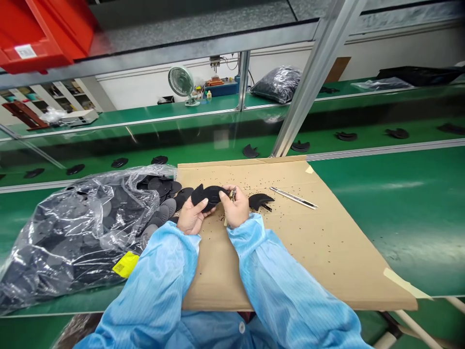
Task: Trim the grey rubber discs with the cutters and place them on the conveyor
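A flat black curved part (211, 195) is held up between my two hands over the cardboard sheet (290, 271). My left hand (192, 216) grips its left end, thumb on top. My right hand (236, 207) pinches the right end and also has a small metallic tool (232, 195) in its fingers, mostly hidden. Just right of that hand lies another black curved part (260, 200) on the cardboard. Farther right is a slim silver cutter (294, 198). Tiny black bits are scattered over the cardboard.
A clear plastic bag (83, 232) of black discs lies open at the left, some spilling toward the cardboard. Behind, black parts sit along a green conveyor (214, 150). A metal post (312, 82) slants up behind the cardboard; a red bin (47, 34) is upper left.
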Demonstrator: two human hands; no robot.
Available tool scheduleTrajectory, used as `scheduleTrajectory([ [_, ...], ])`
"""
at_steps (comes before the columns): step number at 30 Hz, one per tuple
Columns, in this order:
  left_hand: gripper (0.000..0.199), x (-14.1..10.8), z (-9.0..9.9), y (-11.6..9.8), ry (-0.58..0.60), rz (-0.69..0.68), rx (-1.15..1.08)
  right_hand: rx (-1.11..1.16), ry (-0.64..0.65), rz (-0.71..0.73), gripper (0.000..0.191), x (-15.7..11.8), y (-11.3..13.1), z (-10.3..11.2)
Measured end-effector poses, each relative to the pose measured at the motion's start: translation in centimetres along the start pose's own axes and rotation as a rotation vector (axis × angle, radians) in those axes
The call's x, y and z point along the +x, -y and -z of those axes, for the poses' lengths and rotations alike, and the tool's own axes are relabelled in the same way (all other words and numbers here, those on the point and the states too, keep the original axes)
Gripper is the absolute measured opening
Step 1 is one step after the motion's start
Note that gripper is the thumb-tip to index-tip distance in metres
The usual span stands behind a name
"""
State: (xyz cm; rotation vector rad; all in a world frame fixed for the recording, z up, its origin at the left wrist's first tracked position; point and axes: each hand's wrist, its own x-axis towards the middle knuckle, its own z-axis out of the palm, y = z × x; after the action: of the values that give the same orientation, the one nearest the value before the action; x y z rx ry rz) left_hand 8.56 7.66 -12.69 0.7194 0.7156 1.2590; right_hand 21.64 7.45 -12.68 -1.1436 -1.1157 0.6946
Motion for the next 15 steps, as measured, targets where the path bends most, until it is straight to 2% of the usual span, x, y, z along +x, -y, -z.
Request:
scheduleTrajectory([
  [3,0.044,-0.01,-0.24,0.18,-0.035,-0.046,0.020,-0.072,-0.001,0.037,0.020,-0.33,0.16,-0.19],
  [7,0.044,0.22,-0.30,0.42,-0.107,-0.121,0.026,-0.132,0.077,0.050,0.017,-0.56,0.56,-0.26],
  [15,0.042,0.65,0.45,0.75,-0.127,-0.215,0.105,-0.216,0.174,0.036,0.019,-0.10,0.47,0.21],
])
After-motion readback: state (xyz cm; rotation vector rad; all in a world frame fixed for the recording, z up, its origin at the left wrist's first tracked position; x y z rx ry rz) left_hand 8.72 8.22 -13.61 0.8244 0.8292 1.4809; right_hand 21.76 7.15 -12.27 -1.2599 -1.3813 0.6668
